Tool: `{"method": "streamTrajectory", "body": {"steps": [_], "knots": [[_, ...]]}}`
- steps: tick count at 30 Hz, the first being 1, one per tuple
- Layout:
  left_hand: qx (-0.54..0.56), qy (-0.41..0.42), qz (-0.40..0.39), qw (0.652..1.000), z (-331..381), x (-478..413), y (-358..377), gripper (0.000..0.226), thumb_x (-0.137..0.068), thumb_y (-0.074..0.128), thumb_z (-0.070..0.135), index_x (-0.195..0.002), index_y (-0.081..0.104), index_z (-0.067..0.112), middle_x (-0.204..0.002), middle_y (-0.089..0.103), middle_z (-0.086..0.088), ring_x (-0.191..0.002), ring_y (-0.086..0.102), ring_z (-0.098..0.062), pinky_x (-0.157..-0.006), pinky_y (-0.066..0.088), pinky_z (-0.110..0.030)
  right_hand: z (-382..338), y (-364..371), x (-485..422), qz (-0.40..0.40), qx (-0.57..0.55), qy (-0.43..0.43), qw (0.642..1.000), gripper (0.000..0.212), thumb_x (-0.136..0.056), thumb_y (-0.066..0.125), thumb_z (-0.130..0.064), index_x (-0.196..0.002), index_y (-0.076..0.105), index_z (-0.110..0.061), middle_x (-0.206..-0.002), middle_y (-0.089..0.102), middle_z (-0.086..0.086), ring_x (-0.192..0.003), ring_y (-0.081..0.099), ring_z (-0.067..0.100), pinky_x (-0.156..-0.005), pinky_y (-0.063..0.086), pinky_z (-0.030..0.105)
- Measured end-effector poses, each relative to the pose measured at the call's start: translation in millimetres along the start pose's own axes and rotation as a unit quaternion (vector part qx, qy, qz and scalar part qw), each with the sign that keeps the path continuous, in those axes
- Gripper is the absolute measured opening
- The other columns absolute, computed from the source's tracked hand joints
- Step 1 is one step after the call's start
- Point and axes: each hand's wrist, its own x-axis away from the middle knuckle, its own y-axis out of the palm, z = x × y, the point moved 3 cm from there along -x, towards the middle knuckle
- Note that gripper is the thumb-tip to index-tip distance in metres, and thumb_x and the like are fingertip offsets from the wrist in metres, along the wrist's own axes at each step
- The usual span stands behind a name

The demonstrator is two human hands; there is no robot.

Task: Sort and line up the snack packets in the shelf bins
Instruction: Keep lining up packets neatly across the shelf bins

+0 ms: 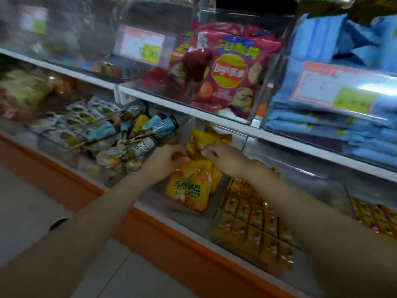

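Yellow snack packets (189, 190) with green lettering stand in a clear bin (193, 220) on the lower shelf. My left hand (165, 160) grips the top edge of the front yellow packet. My right hand (223, 157) pinches the top of a yellow packet (204, 138) just behind it. Both forearms reach in from the bottom of the view. The packets deeper in the bin are partly hidden by my hands.
Left of the yellow packets lies a bin of blue-and-white wrapped snacks (111, 130). To the right sit rows of small orange packets (253, 218). The upper shelf (163, 100) holds red chip bags (227, 67) and blue packs (348, 117). An orange base (171, 246) runs below.
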Motion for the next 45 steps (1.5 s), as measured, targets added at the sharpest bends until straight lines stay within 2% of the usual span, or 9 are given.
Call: {"method": "streamTrajectory", "body": {"steps": [5, 10, 13, 19, 26, 31, 38, 42, 45], "knots": [[0.001, 0.049, 0.060, 0.997, -3, -12, 8, 0.009, -0.087, 0.064, 0.010, -0.079, 0.059, 0.009, -0.098, 0.047, -0.005, -0.090, 0.045, -0.014, -0.077, 0.036, -0.028, 0, 13, -1, 0.007, 0.040, -0.016, 0.999, 0.040, -0.086, 0.062, -0.044, -0.119, 0.063, -0.020, -0.120, 0.062, 0.000, -0.111, 0.057, 0.018, -0.088, 0.044, 0.027], [0.082, 0.013, 0.036, 0.996, -3, -30, 26, 0.029, -0.090, 0.057, 0.005, -0.071, 0.043, 0.020, -0.075, 0.048, 0.002, -0.076, 0.049, -0.018, -0.066, 0.032, -0.028, 18, 15, -13, 0.074, 0.055, 0.023, 0.996, 0.021, -0.087, 0.065, -0.028, -0.107, 0.067, -0.022, -0.111, 0.067, -0.002, -0.103, 0.061, 0.020, -0.081, 0.045, 0.028], [0.133, -0.022, 0.060, 0.989, -15, -23, 37, 0.012, -0.093, 0.055, 0.009, -0.096, 0.044, 0.015, -0.091, 0.053, 0.001, -0.091, 0.053, -0.018, -0.072, 0.037, -0.028, 22, 14, -15, 0.122, 0.021, 0.033, 0.992, 0.033, -0.090, 0.057, -0.043, -0.114, 0.060, -0.021, -0.108, 0.065, -0.003, -0.097, 0.061, 0.018, -0.076, 0.046, 0.029], [0.208, -0.092, 0.065, 0.971, -7, -32, 40, 0.054, -0.099, 0.044, 0.029, -0.146, 0.023, 0.010, -0.141, 0.035, -0.001, -0.126, 0.029, -0.007, -0.096, 0.023, -0.016, 35, 2, -42, 0.167, 0.036, 0.115, 0.979, 0.056, -0.087, 0.059, -0.048, -0.128, 0.045, -0.014, -0.119, 0.060, 0.011, -0.108, 0.058, 0.029, -0.089, 0.049, 0.039], [0.241, -0.173, 0.092, 0.950, -14, -70, 37, 0.031, -0.091, 0.062, 0.026, -0.117, 0.057, 0.009, -0.101, 0.061, -0.004, -0.094, 0.058, -0.018, -0.077, 0.045, -0.026, 41, -14, -53, 0.156, -0.031, 0.119, 0.980, 0.018, -0.088, 0.063, -0.017, -0.104, 0.067, -0.008, -0.105, 0.065, 0.014, -0.101, 0.060, 0.028, -0.081, 0.042, 0.026], [0.109, -0.184, 0.086, 0.973, -14, -82, 45, 0.018, -0.086, 0.067, 0.024, -0.098, 0.058, 0.015, -0.097, 0.064, -0.006, -0.088, 0.060, -0.020, -0.072, 0.047, -0.029, 58, -5, -51, 0.143, -0.113, 0.159, 0.970, 0.013, -0.082, 0.069, -0.004, -0.094, 0.065, -0.001, -0.098, 0.066, 0.020, -0.094, 0.063, 0.032, -0.088, 0.051, 0.041], [0.105, -0.170, 0.109, 0.974, -6, -71, 42, 0.027, -0.097, 0.047, 0.028, -0.117, 0.054, 0.012, -0.110, 0.064, -0.014, -0.097, 0.061, -0.031, -0.082, 0.051, -0.042, 50, -3, -49, 0.130, 0.019, 0.132, 0.983, 0.026, -0.089, 0.059, -0.013, -0.115, 0.060, -0.009, -0.120, 0.060, 0.016, -0.110, 0.057, 0.031, -0.092, 0.045, 0.034], [0.127, -0.090, 0.064, 0.986, -1, -44, 37, 0.021, -0.096, 0.052, 0.022, -0.111, 0.059, 0.010, -0.100, 0.063, -0.006, -0.090, 0.059, -0.021, -0.077, 0.047, -0.031, 31, -5, -27, 0.234, 0.052, 0.041, 0.970, 0.025, -0.094, 0.053, -0.016, -0.118, 0.056, -0.008, -0.117, 0.055, 0.016, -0.106, 0.054, 0.032, -0.086, 0.042, 0.035], [0.123, -0.077, 0.037, 0.989, -6, -40, 34, 0.018, -0.091, 0.061, 0.013, -0.107, 0.062, 0.009, -0.093, 0.058, -0.002, -0.088, 0.056, -0.017, -0.070, 0.040, -0.021, 24, 3, -11, 0.179, 0.107, -0.018, 0.978, 0.023, -0.095, 0.052, -0.030, -0.107, 0.064, -0.015, -0.107, 0.062, 0.008, -0.102, 0.057, 0.025, -0.084, 0.047, 0.037]]}}
